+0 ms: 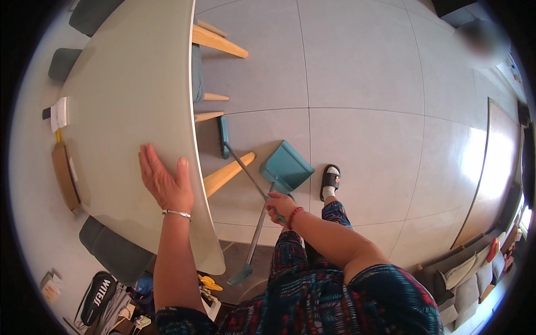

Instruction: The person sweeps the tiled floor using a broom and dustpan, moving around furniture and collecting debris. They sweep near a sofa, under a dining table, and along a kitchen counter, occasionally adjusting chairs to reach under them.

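Observation:
My left hand [166,182] rests on or just over the pale tabletop [125,104] near its edge, fingers slightly apart, with nothing in it. In my right hand [282,209] is the handle of a teal broom [224,137]; its grey shaft runs up and left to the brush head on the floor by the chair legs. A teal long-handled dustpan [289,165] lies on the tiles between the table and my slippered foot. Its grey handle passes beneath my right hand and ends in a teal grip [240,274] near the table's lower corner.
Wooden chair legs [230,173] stick out from under the table. A grey chair [113,247] stands at its lower left, near a black racket bag [96,298] and other items. A cardboard box [65,178] lies along the far edge. A grey sofa [465,289] with cushions is at lower right.

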A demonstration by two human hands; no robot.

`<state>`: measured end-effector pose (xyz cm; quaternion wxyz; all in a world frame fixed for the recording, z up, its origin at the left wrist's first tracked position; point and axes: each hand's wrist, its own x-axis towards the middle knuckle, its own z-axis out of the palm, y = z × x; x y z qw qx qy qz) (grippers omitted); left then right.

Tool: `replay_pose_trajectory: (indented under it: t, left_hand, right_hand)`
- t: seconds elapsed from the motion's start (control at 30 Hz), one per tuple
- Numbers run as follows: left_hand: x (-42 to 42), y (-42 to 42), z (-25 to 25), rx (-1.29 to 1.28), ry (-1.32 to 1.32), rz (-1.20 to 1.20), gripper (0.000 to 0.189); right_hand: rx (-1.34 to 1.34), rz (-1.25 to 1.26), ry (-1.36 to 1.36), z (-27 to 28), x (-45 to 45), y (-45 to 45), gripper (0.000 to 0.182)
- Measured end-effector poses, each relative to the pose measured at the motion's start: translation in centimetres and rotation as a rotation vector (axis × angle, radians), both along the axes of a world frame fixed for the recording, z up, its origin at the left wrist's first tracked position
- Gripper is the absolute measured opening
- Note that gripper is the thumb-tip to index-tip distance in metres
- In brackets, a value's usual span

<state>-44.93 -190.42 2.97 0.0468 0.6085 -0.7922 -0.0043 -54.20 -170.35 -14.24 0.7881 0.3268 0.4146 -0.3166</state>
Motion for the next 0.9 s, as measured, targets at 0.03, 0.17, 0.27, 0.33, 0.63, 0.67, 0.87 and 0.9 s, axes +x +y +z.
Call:
replay_pose_trajectory:
  t: [0.03,0.17,0.27,0.33,0.63,0.67,0.87,0.9]
  left_hand:
    - [0.0,0.0,0.0,0.000,-0.002,0.003,0.067]
    - [0.0,-0.1,-0.1,0.001,-0.013,0.004,0.067]
    - [0.1,-0.1,-0.1,-0.001,-0.016,-0.014,0.067]
    - [-0.2,-0.1,0.1,0.004,-0.018,-0.013,0.067]
    - [-0.1,-0.1,0.3,0.013,-0.014,-0.007,0.067]
    - [-0.3,-0.1,0.4,0.019,-0.011,-0.003,0.067]
    - [-0.6,-0.2,0.6,0.032,-0.009,-0.012,0.065]
    - [-0.7,-0.3,0.6,0.043,-0.016,0.005,0.065]
  right_hand:
    - [-0.009,0.034,0.029,0.1,-1.0,0.7,0.050]
    - [-0.075,0.090,0.114,2.1,-5.7,3.5,0.053]
    - [-0.116,0.240,0.273,5.1,-9.1,4.6,0.052]
    - [-0.169,0.401,0.438,7.2,-10.7,5.1,0.051]
    - [-0.571,0.688,0.761,7.6,-19.4,-0.3,0.044]
    - [-0.645,0.684,0.819,6.9,-19.3,-1.8,0.043]
    - [-0.853,0.732,0.667,2.3,-18.6,-14.6,0.043]
    - [-0.839,0.665,0.617,2.0,-18.2,-16.8,0.038]
